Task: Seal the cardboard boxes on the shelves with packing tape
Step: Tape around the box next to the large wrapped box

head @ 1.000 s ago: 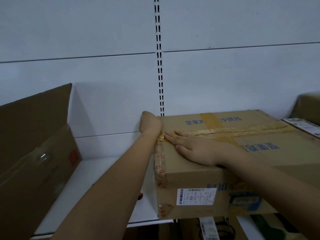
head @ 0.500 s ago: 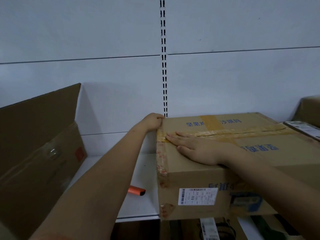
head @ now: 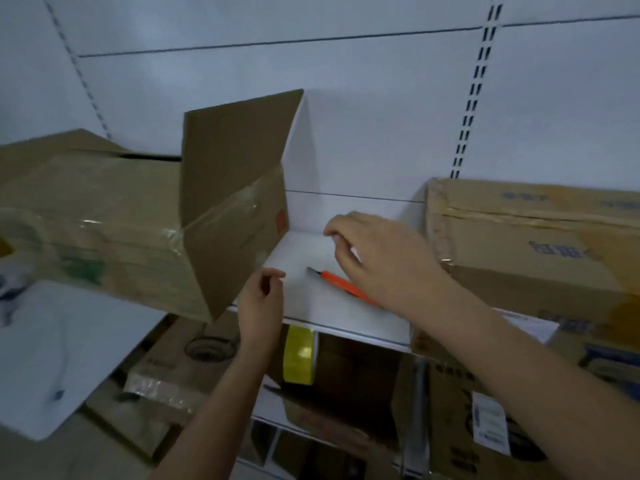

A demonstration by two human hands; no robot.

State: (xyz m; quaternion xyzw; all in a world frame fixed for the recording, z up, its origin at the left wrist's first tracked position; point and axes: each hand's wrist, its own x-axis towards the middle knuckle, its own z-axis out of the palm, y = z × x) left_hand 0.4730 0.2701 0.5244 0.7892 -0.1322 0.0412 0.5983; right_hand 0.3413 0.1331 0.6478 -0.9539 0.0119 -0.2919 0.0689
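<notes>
A taped cardboard box [head: 533,244] with blue print stands on the white shelf [head: 332,306] at the right. At the left sits a second cardboard box [head: 114,230], one flap [head: 235,161] standing up and clear tape along its corner. Between the boxes an orange utility knife [head: 341,284] lies on the shelf. My right hand [head: 377,261] hovers just over the knife, fingers loosely curled and holding nothing. My left hand [head: 261,303] is in front of the shelf edge beside the left box's corner, fingers loosely curled and empty. A yellow tape roll [head: 299,355] sits below the shelf edge.
The white back wall carries slotted uprights [head: 474,88]. Lower shelves hold more cardboard boxes [head: 173,368], one with a white label [head: 490,422]. A white panel [head: 59,351] lies at the lower left.
Both hands have left the taped box and moved left. My view has swung left and down, bringing the open-flap box, the knife and the tape roll into sight.
</notes>
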